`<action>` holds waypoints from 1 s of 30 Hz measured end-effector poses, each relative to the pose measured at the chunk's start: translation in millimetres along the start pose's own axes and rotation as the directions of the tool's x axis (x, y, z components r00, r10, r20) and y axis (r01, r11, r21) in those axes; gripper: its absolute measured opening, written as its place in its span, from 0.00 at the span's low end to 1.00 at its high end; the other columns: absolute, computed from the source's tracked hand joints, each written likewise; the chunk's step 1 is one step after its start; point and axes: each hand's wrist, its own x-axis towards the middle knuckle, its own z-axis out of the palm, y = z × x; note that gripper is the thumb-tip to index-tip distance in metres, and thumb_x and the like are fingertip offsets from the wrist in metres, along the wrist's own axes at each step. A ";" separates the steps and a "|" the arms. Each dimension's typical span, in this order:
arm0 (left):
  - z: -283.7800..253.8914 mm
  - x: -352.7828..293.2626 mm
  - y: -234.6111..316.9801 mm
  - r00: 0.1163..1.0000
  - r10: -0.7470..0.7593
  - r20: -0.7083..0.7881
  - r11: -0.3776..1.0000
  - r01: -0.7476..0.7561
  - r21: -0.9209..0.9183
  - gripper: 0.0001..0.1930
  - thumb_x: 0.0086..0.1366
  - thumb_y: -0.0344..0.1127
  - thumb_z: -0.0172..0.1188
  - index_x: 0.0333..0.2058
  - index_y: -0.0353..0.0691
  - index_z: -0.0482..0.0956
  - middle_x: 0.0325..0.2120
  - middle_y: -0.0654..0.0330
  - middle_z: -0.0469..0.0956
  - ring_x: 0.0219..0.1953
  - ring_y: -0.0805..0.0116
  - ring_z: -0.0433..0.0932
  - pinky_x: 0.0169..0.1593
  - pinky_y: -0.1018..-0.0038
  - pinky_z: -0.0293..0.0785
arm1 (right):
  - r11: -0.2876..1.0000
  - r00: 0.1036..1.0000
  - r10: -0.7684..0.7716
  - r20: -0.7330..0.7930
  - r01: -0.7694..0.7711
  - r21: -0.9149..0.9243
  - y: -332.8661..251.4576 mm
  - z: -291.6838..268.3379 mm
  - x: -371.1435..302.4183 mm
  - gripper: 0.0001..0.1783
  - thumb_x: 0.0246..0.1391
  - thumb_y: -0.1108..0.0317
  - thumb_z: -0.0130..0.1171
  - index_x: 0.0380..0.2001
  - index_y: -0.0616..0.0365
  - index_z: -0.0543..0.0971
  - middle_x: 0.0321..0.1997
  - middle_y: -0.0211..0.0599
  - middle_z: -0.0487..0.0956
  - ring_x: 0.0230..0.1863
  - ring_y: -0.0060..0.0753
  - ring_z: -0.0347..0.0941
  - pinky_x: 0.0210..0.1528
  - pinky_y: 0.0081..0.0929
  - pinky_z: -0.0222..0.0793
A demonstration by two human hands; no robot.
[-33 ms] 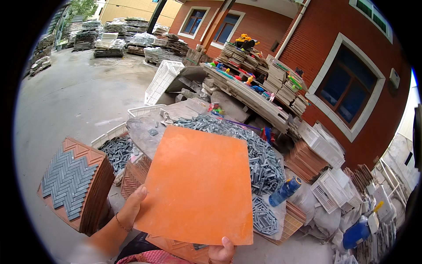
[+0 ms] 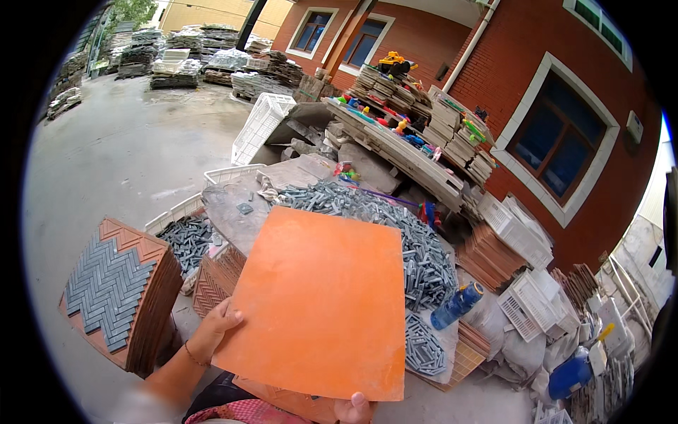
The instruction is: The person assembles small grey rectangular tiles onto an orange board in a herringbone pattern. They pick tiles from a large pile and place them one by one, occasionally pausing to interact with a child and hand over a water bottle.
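Evidently the weak point is the grip: 2 hands carry the orange sheet (image 2: 318, 304), both near its close side. The left hand (image 2: 220, 328) pinches the left edge low down, thumb on the face; the right hand (image 2: 353, 410) has its thumb over the bottom edge, near the right corner. Fingers underneath are hidden. With the far end unsupported by either hand, the sheet could dip or twist if a thumb slipped.

It is held in front of the body, its upper part overlapping the surface (image 2: 229, 208) and the grey chips (image 2: 427, 265) in view; whether it touches them I cannot tell. A low sweep could scatter chips, since they lie loose. Swung right, its edge could knock the blue cylinder (image 2: 458, 306), which sits just beside that side in view.

At left, the small stack (image 2: 215, 283) shows right by the sheet's edge, and the tall stack (image 2: 109, 290), topped with grey herringbone, leans a little; a bump might shift it. Between these 2 stacks there is only a narrow gap. Wider room lies on the floor (image 2: 134, 169) beyond the crate (image 2: 180, 212), at far left.
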 end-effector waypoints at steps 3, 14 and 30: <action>-13.8 -15.9 -5.7 0.980 -0.193 0.051 0.981 0.194 -0.027 0.33 0.57 0.40 0.61 0.56 0.30 0.57 0.48 0.58 0.70 0.46 0.72 0.71 0.51 0.74 0.68 | 0.946 0.994 0.064 -0.089 -0.089 -0.312 -14.2 -40.6 -27.0 0.34 0.49 0.70 0.49 0.60 0.68 0.55 0.58 0.45 0.66 0.57 0.39 0.64 0.56 0.35 0.61; -23.0 -51.2 -74.0 0.905 -0.419 0.073 0.899 0.403 0.169 0.21 0.61 0.31 0.53 0.52 0.30 0.62 0.42 0.59 0.73 0.43 0.73 0.73 0.47 0.75 0.70 | 0.622 0.914 0.326 -0.242 -0.400 -0.673 -19.9 -149.9 -77.3 0.29 0.56 0.69 0.48 0.59 0.67 0.58 0.60 0.40 0.64 0.60 0.32 0.60 0.60 0.29 0.55; -30.7 10.8 -94.1 0.974 -0.195 -0.119 0.916 0.224 0.332 0.20 0.58 0.28 0.56 0.49 0.29 0.66 0.40 0.56 0.74 0.42 0.72 0.73 0.46 0.77 0.70 | 0.389 0.945 0.325 -0.038 -0.170 -0.905 -4.5 -134.3 -17.6 0.32 0.49 0.68 0.52 0.57 0.68 0.60 0.53 0.55 0.68 0.52 0.46 0.67 0.51 0.35 0.63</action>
